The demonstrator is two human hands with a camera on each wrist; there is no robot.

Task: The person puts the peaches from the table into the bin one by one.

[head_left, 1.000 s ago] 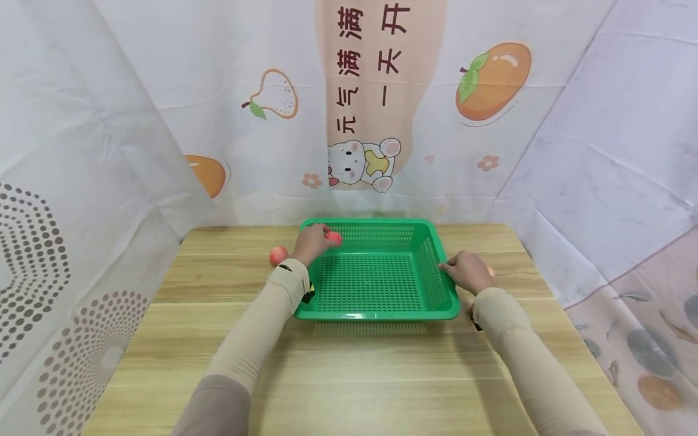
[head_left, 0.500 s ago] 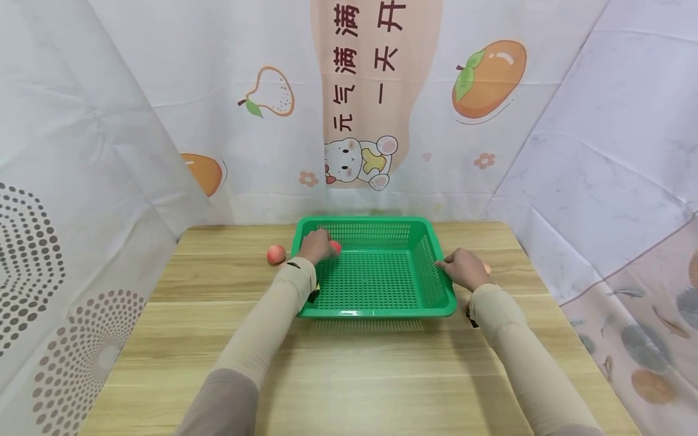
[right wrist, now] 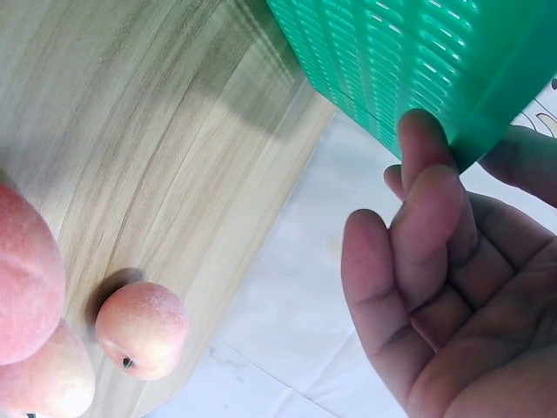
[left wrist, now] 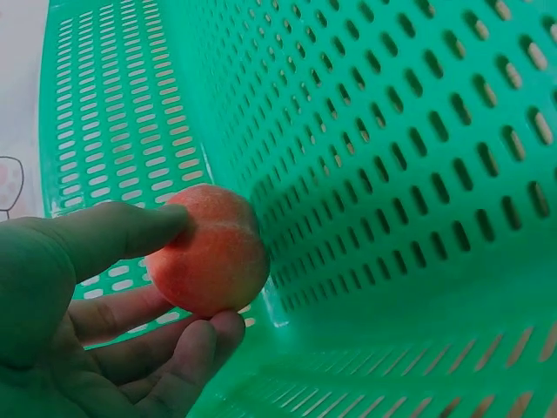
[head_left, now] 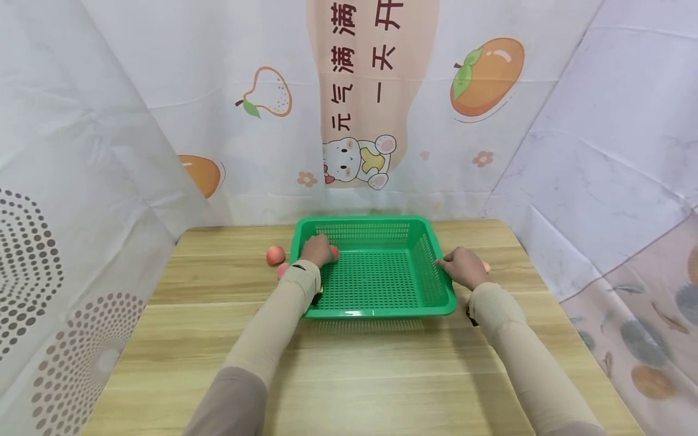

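My left hand [head_left: 318,250] is inside the green plastic basket [head_left: 376,313], near its left wall. It pinches a red peach [left wrist: 213,252] between thumb and fingers, low in the basket by the perforated bottom. Whether the peach touches the bottom I cannot tell. The right hand [head_left: 465,268] grips the basket's right rim, thumb on the inner side and fingers against the outer wall [right wrist: 392,61]. In the head view, the held peach [head_left: 334,253] is partly hidden by the left hand.
On the wooden table [head_left: 349,375], two peaches [head_left: 275,255] lie left of the basket, one partly behind the left sleeve. Several more are on the right, including a pale peach [right wrist: 142,331] near the table edge. A printed curtain [head_left: 262,145] hangs behind.
My left hand has lowered the peach from rim height down into the basket. A second peach beside the left sleeve has come into sight. The right hand keeps its hold on the rim.
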